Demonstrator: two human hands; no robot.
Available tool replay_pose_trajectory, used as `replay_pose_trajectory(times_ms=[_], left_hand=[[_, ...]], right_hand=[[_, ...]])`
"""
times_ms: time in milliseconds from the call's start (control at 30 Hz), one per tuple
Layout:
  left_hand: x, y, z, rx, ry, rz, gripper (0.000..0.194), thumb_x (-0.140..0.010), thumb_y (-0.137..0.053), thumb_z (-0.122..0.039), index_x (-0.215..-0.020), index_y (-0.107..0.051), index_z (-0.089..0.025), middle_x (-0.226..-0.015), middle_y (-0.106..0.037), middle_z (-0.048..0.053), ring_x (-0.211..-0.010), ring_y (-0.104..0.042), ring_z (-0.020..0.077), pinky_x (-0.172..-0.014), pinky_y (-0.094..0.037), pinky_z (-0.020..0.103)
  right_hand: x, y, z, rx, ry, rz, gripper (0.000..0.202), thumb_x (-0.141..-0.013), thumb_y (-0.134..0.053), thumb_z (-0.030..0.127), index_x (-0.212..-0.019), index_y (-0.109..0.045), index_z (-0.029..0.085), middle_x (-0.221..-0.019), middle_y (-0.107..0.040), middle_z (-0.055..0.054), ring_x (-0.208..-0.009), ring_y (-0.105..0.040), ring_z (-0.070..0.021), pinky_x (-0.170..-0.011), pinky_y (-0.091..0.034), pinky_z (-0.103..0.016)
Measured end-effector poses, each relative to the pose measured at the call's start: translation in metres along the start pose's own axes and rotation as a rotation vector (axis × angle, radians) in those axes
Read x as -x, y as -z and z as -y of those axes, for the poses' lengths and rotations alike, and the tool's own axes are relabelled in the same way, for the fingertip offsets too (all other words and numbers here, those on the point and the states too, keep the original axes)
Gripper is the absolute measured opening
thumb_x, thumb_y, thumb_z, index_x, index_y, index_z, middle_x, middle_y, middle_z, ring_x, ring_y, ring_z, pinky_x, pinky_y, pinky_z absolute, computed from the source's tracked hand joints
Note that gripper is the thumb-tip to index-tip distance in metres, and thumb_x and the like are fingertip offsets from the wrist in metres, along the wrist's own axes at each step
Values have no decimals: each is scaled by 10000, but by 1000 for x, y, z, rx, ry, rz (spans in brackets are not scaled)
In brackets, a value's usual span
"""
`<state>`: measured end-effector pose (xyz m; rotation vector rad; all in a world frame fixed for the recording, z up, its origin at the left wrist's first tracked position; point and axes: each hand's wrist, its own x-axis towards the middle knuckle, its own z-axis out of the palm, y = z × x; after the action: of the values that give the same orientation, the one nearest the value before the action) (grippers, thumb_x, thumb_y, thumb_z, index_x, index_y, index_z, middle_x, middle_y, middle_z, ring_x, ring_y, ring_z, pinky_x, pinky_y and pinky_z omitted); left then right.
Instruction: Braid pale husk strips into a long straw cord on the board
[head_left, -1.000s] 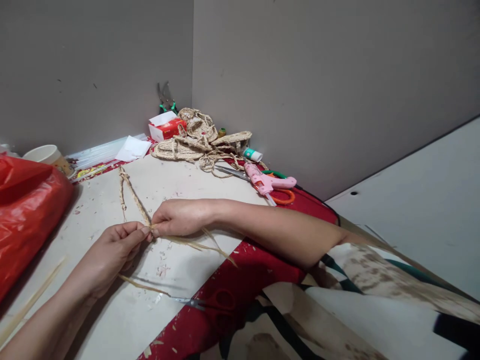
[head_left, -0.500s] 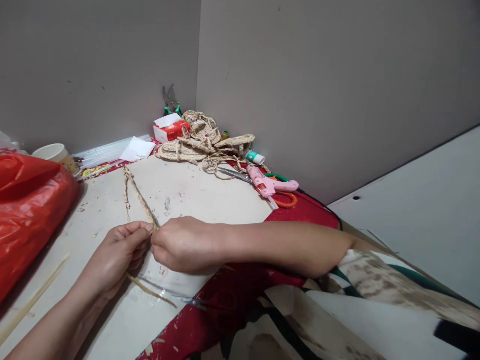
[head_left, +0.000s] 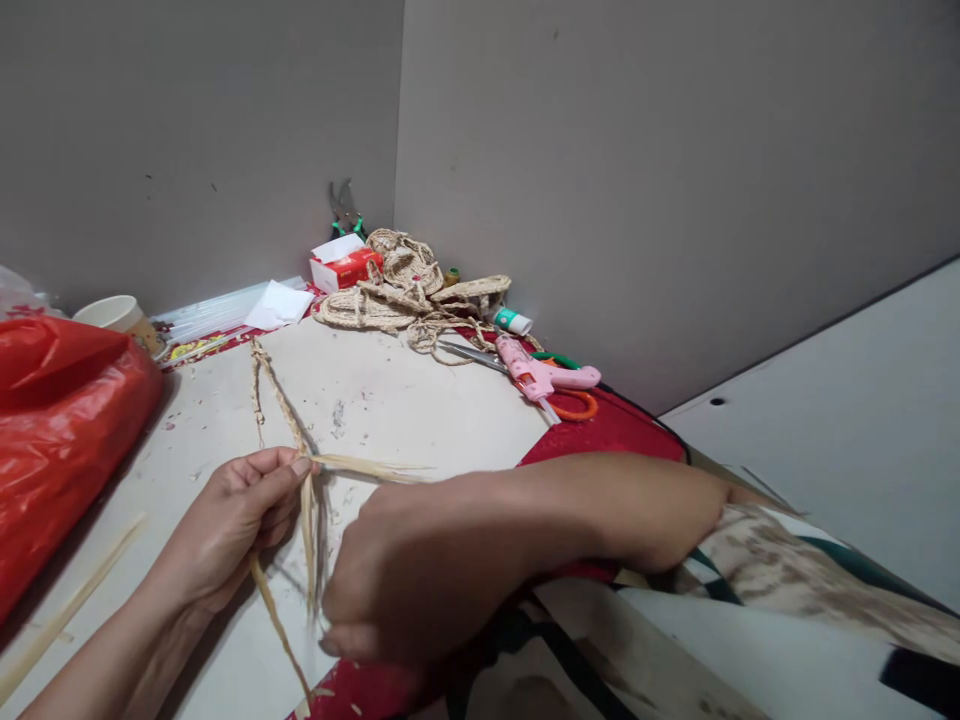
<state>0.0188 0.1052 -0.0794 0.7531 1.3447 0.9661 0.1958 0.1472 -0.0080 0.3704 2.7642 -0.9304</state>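
Observation:
My left hand (head_left: 251, 505) pinches the lower end of a braided straw cord (head_left: 281, 400) between thumb and fingers. The cord runs up the white board and bends over at its top. From the pinch, loose straw strands (head_left: 307, 540) fan out, one bundle to the right and others downward. A longer twisted strand (head_left: 274, 615) hangs below the left hand. My right hand (head_left: 412, 570) is to the right of the strands, blurred, with curled fingers; whether it holds anything is hidden.
A red plastic bag (head_left: 67, 430) and a paper cup (head_left: 120, 322) stand at the left. Behind lie coiled straw braids (head_left: 375, 305), a tissue box (head_left: 347, 268) and pruning shears (head_left: 345, 210). A pink glue gun (head_left: 532, 372) rests over orange-handled scissors (head_left: 577, 405).
My right hand has moved away from the left fingers, down and toward me, uncovering the loose strands. My left hand keeps its pinch in about the same place.

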Motion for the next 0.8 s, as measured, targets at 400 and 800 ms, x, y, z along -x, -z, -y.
replay_pose_trajectory(times_ms=[400, 800], left_hand=[[2, 0, -5, -32, -25, 68, 277, -744, -719, -400, -703, -594, -156, -462, -290, -99, -435, -156, 46, -387, -174, 164], [6, 10, -19, -356, -101, 48, 271, -630, -777, -410, -723, -678, -176, -600, -604, 14, -560, -504, 151, -517, -392, 226]], right_hand=[[-41, -8, -71, -715, -114, -140, 441, -904, -473, 506, -695, -561, 127, -484, -359, 65, -431, -294, -49, -422, -246, -192], [-52, -19, -63, -1286, -318, -106, 297, -861, -538, 273, -600, -472, 147, -354, -266, 112, -303, -167, -25, -303, -110, -145]])
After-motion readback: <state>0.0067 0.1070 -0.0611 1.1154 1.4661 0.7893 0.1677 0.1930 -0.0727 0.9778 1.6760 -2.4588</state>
